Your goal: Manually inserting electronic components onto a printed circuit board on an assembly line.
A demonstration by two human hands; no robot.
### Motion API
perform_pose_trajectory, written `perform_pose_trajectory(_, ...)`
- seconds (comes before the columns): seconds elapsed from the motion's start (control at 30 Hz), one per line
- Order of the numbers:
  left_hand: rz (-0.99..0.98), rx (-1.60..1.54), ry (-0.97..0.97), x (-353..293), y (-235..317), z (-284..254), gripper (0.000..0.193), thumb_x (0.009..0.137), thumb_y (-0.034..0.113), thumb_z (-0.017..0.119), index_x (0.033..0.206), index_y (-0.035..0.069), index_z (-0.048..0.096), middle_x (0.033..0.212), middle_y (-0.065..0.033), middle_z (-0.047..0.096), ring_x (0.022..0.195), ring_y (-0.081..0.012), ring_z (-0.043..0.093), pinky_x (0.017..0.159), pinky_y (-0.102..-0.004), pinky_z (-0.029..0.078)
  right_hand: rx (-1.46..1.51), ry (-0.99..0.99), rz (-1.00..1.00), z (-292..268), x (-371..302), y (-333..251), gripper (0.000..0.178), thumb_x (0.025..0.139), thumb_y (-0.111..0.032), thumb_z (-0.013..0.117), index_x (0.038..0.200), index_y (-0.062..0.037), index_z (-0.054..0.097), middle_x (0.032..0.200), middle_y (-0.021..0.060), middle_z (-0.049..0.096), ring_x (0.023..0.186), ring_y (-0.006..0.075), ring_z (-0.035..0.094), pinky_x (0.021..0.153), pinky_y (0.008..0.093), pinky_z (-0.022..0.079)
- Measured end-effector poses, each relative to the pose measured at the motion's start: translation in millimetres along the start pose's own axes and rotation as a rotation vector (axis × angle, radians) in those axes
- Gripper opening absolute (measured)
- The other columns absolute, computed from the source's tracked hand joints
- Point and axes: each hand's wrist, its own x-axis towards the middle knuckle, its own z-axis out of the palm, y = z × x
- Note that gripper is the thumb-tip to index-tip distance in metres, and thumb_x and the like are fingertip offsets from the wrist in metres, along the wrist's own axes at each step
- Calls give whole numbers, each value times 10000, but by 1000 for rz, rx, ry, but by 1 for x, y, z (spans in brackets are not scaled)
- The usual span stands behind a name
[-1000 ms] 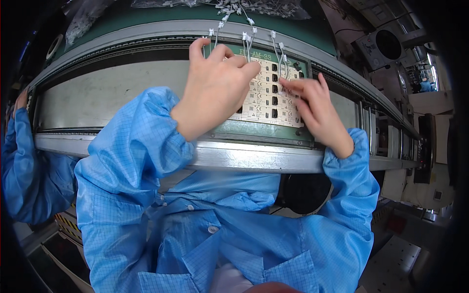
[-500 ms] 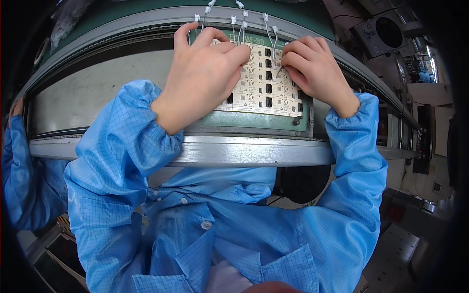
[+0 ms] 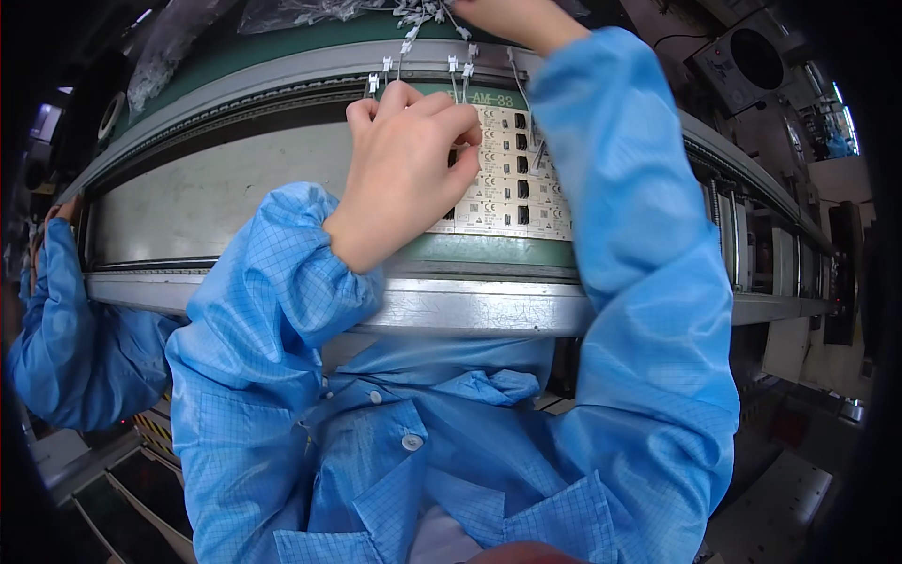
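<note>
A panel of white circuit boards (image 3: 487, 193) with black parts in rows lies in a green carrier (image 3: 451, 249) on the conveyor. My left hand (image 3: 406, 174) rests over its left part, fingers curled inward; whatever its fingertips hold is hidden. Short wires with white connectors (image 3: 453, 66) stick out past the far edge of the carrier. At the top, my right hand (image 3: 526, 21) reaches to a pile of loose white-plugged wires (image 3: 423, 11); its fingers are partly cut off by the picture edge. My right sleeve covers the panel's right side.
Metal conveyor rails (image 3: 470, 305) run along the near and far sides. Clear plastic bags (image 3: 174, 56) lie on the green surface beyond. Another person's blue sleeve (image 3: 70, 329) is at the far left. A dark round-faced device (image 3: 752, 66) stands at the upper right.
My right hand has left the panel's right side and moved up and away to the wire pile. My left hand stays over the panel, its fingers slightly shifted.
</note>
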Motion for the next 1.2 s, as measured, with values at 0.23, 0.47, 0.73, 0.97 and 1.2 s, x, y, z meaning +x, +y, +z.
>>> perform_pose_trajectory(0.23,26,-98,158,6,-11,-7,53,868,167,728,921,161,732,858,50,718,927,-199,607,922,-423,337,-308,-244,85,39,36,48,306,893,-91,548,1144,49,654,1006,310,715,965,450,709,836,499,558)
perform_pose_trajectory(0.47,-30,-238,96,7,-8,-11,75,862,192,739,929,163,754,906,57,746,977,-206,624,939,-433,344,-376,-164,61,-51,27,38,367,851,-7,498,1184,59,639,990,280,727,926,434,704,791,470,549)
perform_pose_trajectory(0.73,-29,15,-45,2,4,-5,31,801,159,748,830,152,758,970,35,657,1009,-255,527,949,-471,333,-273,-411,419,-111,-61,-47,254,909,-90,534,1045,28,713,956,176,742,905,297,696,841,396,539)
perform_pose_trajectory(0.97,21,74,-88,0,-2,-9,50,794,170,775,832,139,773,977,46,670,1039,-262,532,940,-461,344,187,-258,492,-97,-123,-44,269,1053,-247,579,1104,11,637,832,72,639,771,147,579,702,303,477)
perform_pose_trajectory(1.2,18,82,-133,4,-3,-15,49,788,163,781,835,149,777,975,43,667,1050,-267,527,942,-456,339,702,-243,544,-104,-137,-54,261,1051,-119,567,1271,20,584,898,67,679,835,142,647,741,259,502)
